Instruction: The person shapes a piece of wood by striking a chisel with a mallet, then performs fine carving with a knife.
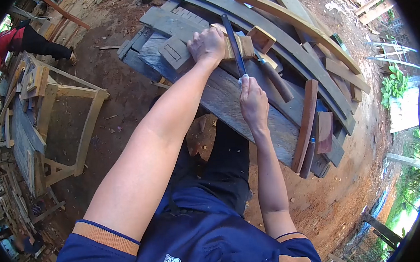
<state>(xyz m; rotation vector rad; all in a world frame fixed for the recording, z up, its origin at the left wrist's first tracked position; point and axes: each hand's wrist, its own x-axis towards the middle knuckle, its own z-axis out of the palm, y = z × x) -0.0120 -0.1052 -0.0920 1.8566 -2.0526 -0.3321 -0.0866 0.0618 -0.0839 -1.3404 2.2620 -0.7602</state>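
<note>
My left hand [207,46] is closed over a light wooden block [236,47] on the grey workbench [232,98]. In my right hand [253,101] is the near end of a long dark file [234,46]. The file points away from me and lies across the block, just right of my left hand. Left of my left hand sits a small board with a pencilled outline [176,52]. A tool with a dark wooden handle [276,81] rests to the right of the file, beside a reddish-brown wood piece [261,40].
Long curved wooden pieces [305,27] cover the bench's far right side. A curved reddish piece [306,126] stands near its right end. Another wooden workbench [84,91] is at the left, with a person in red and black [33,42] behind it.
</note>
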